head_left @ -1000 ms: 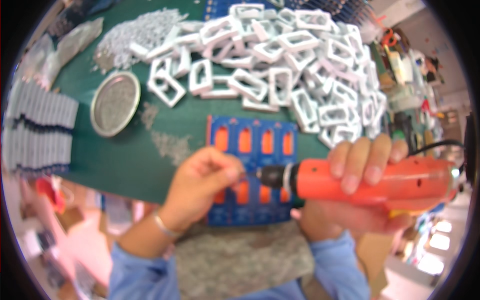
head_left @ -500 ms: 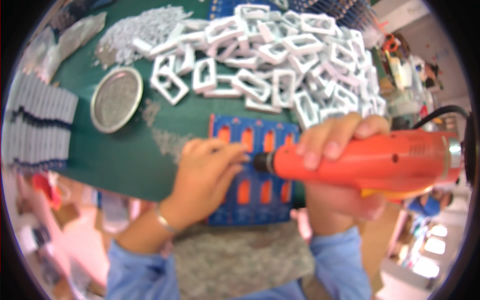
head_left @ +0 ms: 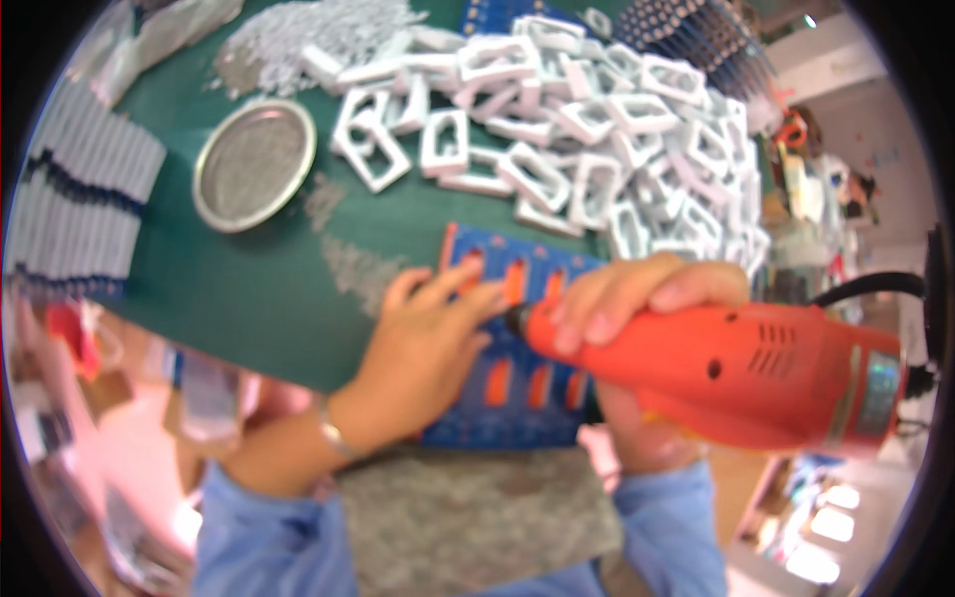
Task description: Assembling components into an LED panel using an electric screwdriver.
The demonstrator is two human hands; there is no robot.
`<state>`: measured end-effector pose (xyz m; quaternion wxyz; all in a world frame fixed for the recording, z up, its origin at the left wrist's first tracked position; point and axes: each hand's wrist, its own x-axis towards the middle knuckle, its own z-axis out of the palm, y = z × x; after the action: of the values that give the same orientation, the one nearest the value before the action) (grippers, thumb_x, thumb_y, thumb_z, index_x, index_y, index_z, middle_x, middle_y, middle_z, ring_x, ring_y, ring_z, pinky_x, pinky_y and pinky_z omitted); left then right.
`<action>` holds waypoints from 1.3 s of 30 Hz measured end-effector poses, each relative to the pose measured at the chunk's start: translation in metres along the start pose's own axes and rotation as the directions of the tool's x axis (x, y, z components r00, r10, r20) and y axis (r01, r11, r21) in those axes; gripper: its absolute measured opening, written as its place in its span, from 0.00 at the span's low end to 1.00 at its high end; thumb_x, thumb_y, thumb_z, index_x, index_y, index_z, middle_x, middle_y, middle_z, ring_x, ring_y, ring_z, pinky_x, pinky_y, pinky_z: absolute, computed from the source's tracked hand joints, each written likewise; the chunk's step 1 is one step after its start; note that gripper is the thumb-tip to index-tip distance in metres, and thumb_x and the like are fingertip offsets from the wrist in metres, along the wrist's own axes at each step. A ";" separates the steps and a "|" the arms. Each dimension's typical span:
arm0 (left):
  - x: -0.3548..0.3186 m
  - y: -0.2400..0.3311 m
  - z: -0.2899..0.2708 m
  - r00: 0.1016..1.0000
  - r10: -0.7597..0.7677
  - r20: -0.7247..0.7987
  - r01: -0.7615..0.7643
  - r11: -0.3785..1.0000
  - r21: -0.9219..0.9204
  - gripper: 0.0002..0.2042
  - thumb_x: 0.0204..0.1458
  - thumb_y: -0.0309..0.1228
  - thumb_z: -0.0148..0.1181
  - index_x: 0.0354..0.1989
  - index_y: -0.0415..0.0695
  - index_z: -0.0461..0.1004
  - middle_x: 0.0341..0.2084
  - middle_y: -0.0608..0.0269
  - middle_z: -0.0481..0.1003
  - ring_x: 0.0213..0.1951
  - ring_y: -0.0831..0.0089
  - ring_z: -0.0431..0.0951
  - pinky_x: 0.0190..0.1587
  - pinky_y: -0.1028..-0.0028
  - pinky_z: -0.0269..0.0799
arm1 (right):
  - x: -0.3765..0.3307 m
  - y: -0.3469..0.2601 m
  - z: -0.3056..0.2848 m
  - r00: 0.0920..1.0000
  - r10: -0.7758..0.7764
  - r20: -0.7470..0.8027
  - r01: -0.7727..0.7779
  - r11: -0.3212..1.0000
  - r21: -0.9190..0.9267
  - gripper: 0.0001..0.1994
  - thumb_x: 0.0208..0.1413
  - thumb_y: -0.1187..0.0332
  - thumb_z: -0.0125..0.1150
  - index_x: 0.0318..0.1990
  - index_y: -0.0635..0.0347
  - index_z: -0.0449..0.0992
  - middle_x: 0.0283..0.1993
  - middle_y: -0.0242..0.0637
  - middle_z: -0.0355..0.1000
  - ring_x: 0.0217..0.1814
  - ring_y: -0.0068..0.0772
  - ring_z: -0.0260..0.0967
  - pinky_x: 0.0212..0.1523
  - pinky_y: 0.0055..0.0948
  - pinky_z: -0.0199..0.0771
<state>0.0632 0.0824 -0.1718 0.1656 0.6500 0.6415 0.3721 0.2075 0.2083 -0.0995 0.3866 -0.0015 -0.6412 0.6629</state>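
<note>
My right hand (head_left: 637,294) is wrapped around the front half of a red electric screwdriver (head_left: 756,373), which lies nearly level with its black tip pointing left. That tip is at the middle of a blue board (head_left: 517,426) with two rows of orange slots, right beside my left fingertips; whether it touches the board is hard to tell. My left hand (head_left: 418,343) rests on the board's left part, fingers stretched and spread, holding nothing I can see. The hands and tool cover part of the board.
White rectangular frames (head_left: 597,184) are heaped behind the board. A round metal dish (head_left: 254,167) and a pile of small pale pieces (head_left: 308,45) sit on the green table (head_left: 269,308). Stacked white parts (head_left: 85,199) stand at the left; a black cable (head_left: 870,286) is at the right.
The screwdriver has swung, its rear end now lower and nearer. My left fingers have spread out flatter over the board. The whole view has also shifted slightly.
</note>
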 end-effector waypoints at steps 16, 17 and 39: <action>-0.025 0.015 0.001 0.996 0.092 0.012 -0.089 0.912 0.401 0.20 0.42 0.37 0.66 0.45 0.46 0.75 0.48 0.60 0.72 0.56 0.60 0.68 0.57 0.43 0.54 | 0.012 0.002 0.002 0.981 0.148 0.128 -0.164 0.978 0.129 0.32 0.41 0.59 0.78 0.47 0.58 0.62 0.37 0.43 0.70 0.40 0.34 0.70 0.44 0.31 0.72; -0.025 0.016 0.000 0.995 0.100 0.017 -0.098 0.908 0.408 0.17 0.45 0.35 0.59 0.45 0.44 0.75 0.48 0.57 0.72 0.55 0.59 0.68 0.56 0.44 0.56 | 0.014 0.004 0.000 0.981 0.145 0.127 -0.162 0.978 0.130 0.32 0.41 0.59 0.78 0.47 0.58 0.62 0.37 0.43 0.70 0.40 0.34 0.70 0.44 0.31 0.72; 0.022 -0.010 -0.026 0.991 -0.003 -0.132 0.063 0.892 0.448 0.07 0.42 0.23 0.63 0.30 0.46 0.73 0.31 0.66 0.74 0.36 0.66 0.70 0.40 0.68 0.60 | -0.037 -0.024 -0.041 0.828 -0.231 -0.511 0.314 0.946 0.082 0.38 0.51 0.39 0.61 0.57 0.61 0.59 0.45 0.38 0.65 0.40 0.38 0.70 0.42 0.41 0.78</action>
<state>0.0361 0.0981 -0.1557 -0.0247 0.6346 0.7305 0.2511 0.2659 0.2215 -0.1049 0.6272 -0.0479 -0.4582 0.6280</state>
